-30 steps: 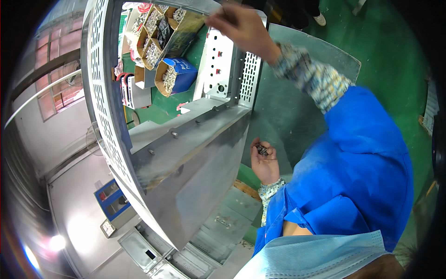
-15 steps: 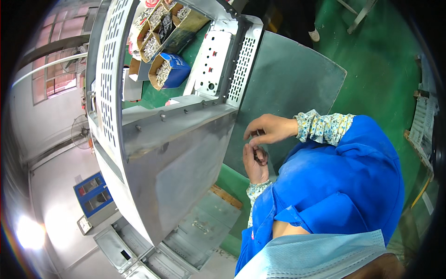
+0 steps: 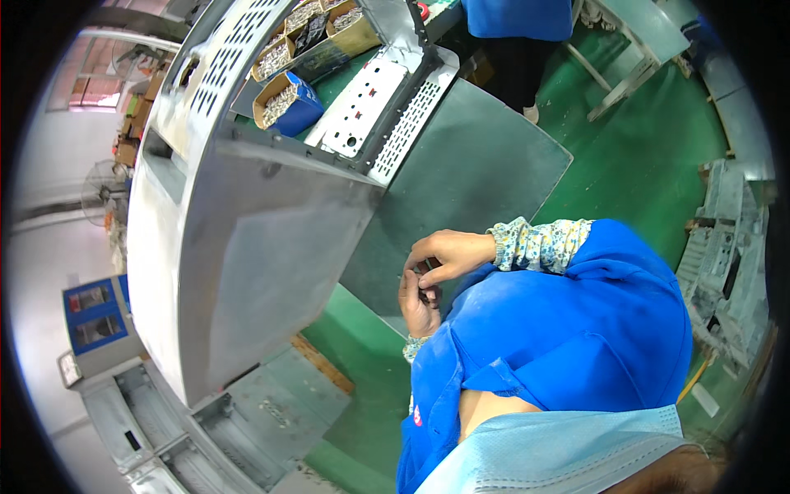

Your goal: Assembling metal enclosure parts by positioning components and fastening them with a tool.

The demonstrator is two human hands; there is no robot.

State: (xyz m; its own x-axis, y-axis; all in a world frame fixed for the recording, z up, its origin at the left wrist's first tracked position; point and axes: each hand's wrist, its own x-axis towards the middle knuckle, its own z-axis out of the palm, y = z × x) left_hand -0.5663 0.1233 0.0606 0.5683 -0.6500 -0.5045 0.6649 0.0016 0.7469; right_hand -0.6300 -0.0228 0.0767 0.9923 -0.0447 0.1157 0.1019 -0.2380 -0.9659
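Observation:
My two hands meet in front of my blue jacket, over a dark grey-green board [image 3: 485, 156]. My left hand [image 3: 418, 306] is cupped palm up, its fingers curled around small dark pieces too small to name. From above, my right hand [image 3: 448, 253] reaches into it with bent fingers, the thumb close to the left fingertips. Whatever those right fingers pinch is hidden. Left of my hands stands a large grey metal cabinet housing [image 3: 280, 272] with slotted edges. A white plate with holes [image 3: 358, 107] lies along its far side.
Beyond the housing are a blue carton [image 3: 298, 111] and open cardboard boxes [image 3: 354, 33] of small metal parts. A co-worker in blue [image 3: 518, 20] stands at the far side. Metal panels [image 3: 288, 403] lie on the lower left floor, and metal frames [image 3: 724, 255] stand at right.
The view has shifted, so the housing and hands sit further left and more of the co-worker shows. My hands stay together, with the right fingers still at the left palm.

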